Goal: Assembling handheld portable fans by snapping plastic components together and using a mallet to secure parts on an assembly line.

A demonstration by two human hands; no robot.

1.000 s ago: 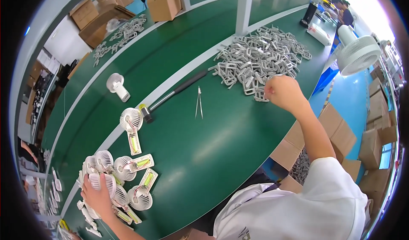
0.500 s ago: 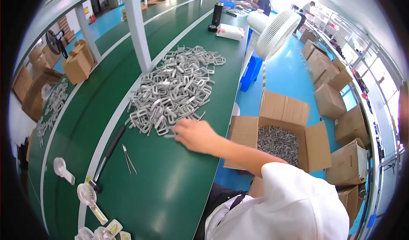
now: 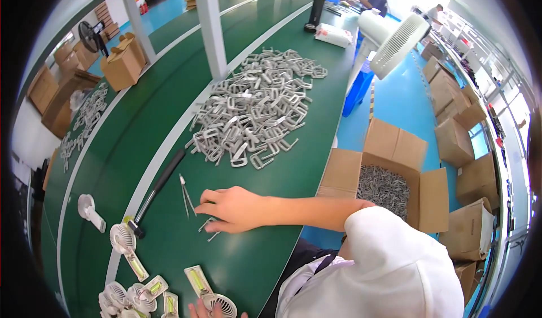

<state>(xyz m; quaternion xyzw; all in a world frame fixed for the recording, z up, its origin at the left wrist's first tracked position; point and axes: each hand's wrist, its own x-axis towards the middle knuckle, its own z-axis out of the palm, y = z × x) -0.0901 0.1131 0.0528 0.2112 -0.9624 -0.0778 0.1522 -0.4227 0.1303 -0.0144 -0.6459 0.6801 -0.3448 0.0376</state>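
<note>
My right hand (image 3: 236,208) is over the green table with its fingers closed around a grey U-shaped clip (image 3: 210,233), which pokes out below them. Steel tweezers (image 3: 185,195) lie just beside its fingertips. At the bottom edge my left hand (image 3: 204,310), only partly in view, has its fingers on a white handheld fan (image 3: 197,281) with its handle open to a yellow-green strip. Farther up the table spreads a large pile of grey clips (image 3: 254,106).
A black-handled hammer (image 3: 164,177) lies left of the tweezers. Several handheld fans (image 3: 116,295) cluster at the lower left. An open carton (image 3: 432,199) of small grey parts stands right of the table. A white desk fan (image 3: 395,38) and black bottle (image 3: 315,13) are farther off.
My right hand has drawn back from the pile toward me with a grey clip, stopping near the tweezers. My left hand and a handheld fan have come into view at the bottom.
</note>
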